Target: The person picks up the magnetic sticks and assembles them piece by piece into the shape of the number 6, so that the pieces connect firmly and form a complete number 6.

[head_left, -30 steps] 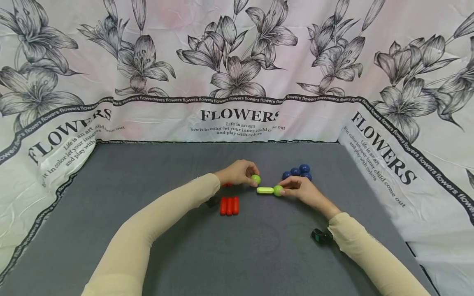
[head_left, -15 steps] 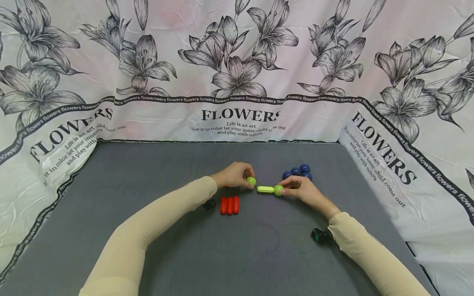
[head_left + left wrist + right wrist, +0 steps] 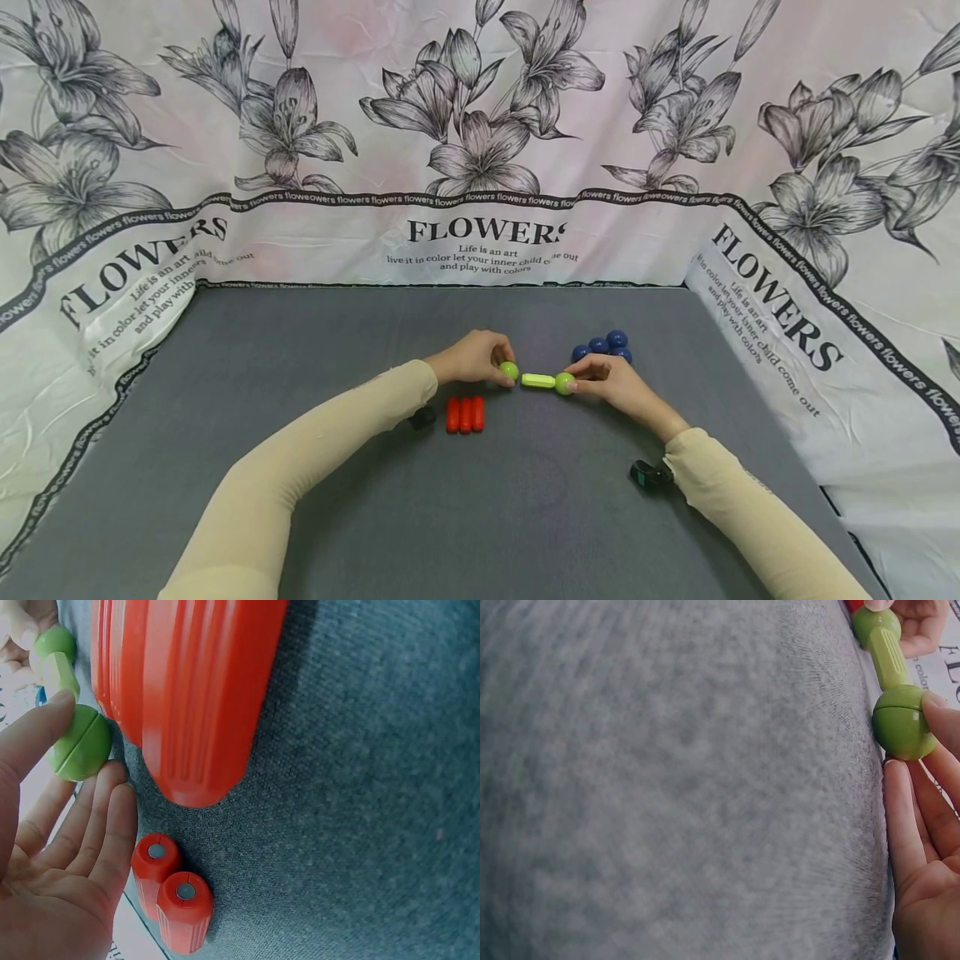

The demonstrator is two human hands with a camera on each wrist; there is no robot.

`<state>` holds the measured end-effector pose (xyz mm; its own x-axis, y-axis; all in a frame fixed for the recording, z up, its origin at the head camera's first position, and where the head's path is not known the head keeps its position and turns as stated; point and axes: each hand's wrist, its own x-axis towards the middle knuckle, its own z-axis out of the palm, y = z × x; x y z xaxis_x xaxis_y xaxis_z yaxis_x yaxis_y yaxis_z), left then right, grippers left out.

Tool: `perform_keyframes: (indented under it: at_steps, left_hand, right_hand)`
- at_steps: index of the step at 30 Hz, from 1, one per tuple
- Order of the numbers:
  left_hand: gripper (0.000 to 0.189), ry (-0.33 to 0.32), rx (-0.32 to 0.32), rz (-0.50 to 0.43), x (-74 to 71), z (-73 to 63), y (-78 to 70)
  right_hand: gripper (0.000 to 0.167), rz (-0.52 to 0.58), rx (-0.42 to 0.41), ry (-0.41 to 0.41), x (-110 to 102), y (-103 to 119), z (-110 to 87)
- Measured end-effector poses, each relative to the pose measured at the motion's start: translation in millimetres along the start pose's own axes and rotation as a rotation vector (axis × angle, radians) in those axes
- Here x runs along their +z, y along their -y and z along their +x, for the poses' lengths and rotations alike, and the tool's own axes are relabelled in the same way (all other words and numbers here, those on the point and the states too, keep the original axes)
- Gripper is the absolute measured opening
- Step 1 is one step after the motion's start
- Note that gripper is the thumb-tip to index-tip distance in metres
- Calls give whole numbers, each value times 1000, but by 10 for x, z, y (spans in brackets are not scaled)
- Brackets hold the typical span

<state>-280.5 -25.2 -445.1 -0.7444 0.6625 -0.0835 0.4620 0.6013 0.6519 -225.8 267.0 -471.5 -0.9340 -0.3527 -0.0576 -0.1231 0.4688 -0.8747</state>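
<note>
My left hand (image 3: pixel 472 357) pinches a green ball (image 3: pixel 509 372) between thumb and fingers. With thumb and fingertips, my right hand (image 3: pixel 611 383) holds another green ball (image 3: pixel 565 383), which sits on the right end of a yellow-green ribbed magnetic rod (image 3: pixel 537 381). The rod's left end points at the left hand's ball, with a narrow gap in the head view; in the left wrist view the ball (image 3: pixel 82 742) and rod (image 3: pixel 60 675) overlap, so contact is unclear. Both hands are low over the dark grey table (image 3: pixel 480 517).
Three red rods (image 3: pixel 465 415) lie side by side in front of the left hand. Two more red rods (image 3: pixel 171 892), with metal end discs, show in the left wrist view. Several dark blue balls (image 3: pixel 603 345) cluster behind the right hand. A printed flower cloth (image 3: pixel 480 242) borders the table.
The left hand has drawn its green ball slightly left and nearer, away from the rod, then stayed almost still. It now covers the red seen beside it earlier. The right hand holds its place.
</note>
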Motion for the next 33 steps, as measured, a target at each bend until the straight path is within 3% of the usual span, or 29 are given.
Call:
perform_keyframes:
  at_steps: [33]
  left_hand:
    - [32,35,11,-35,42,-71,-110]
  right_hand:
    - [34,-17,-2,-3,11,-33,19]
